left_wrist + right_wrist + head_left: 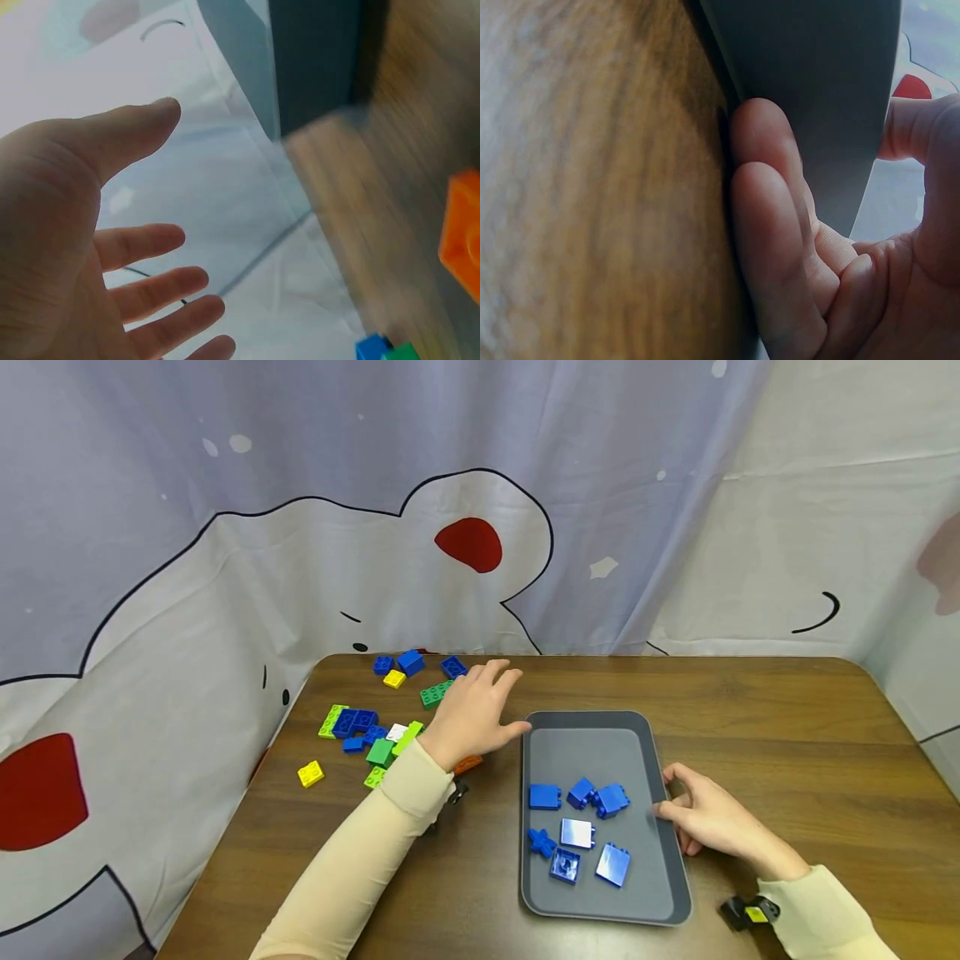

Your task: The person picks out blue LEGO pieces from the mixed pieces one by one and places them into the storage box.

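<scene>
A grey tray [585, 735] lies on the table with several blue toy bricks [577, 833] in its nearer half. My right hand [712, 817] grips the tray's right side, thumb over the rim. In the right wrist view the fingertips [765, 210] press against its outer wall, low by the tabletop. My left hand [474, 710] holds nothing, its fingers spread, and hovers between the loose bricks and the tray. Its thumb [142, 131] points towards the tray's left rim; whether they touch I cannot tell. An orange brick [468, 764] lies partly hidden beneath that hand.
Loose bricks lie scattered on the table's left: blue ones [355, 722], green ones [381, 752], yellow ones [311, 774] and a white one [397, 732]. A patterned curtain [600, 485] hangs behind the wooden table [780, 727].
</scene>
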A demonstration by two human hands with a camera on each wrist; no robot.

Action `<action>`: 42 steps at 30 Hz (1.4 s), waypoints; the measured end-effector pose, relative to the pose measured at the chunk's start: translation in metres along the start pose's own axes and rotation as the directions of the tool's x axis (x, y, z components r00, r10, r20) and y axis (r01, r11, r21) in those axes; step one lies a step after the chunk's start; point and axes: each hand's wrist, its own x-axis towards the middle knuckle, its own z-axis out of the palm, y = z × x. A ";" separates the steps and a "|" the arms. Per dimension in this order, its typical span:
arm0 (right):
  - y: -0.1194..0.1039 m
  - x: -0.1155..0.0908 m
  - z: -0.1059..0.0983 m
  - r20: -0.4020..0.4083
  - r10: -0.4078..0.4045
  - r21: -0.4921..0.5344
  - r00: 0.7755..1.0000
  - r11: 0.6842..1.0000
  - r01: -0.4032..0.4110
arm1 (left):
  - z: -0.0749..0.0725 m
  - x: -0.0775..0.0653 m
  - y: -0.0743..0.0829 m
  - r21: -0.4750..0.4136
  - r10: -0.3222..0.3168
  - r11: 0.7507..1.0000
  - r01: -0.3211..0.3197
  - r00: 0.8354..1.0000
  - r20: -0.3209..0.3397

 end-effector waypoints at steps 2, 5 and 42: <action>0.000 0.000 0.000 -0.003 -0.002 -0.005 1.000 1.000 0.002 | 0.002 0.004 -0.008 0.004 -0.018 1.000 0.018 1.000 0.013; 0.001 -0.001 -0.001 -0.005 -0.006 -0.009 1.000 1.000 0.006 | 0.006 0.010 -0.021 0.018 -0.054 0.998 0.053 0.998 0.041; -0.001 -0.001 0.000 -0.011 0.002 -0.017 1.000 1.000 -0.002 | 0.047 0.041 -0.095 0.127 -0.314 0.949 0.289 0.904 0.289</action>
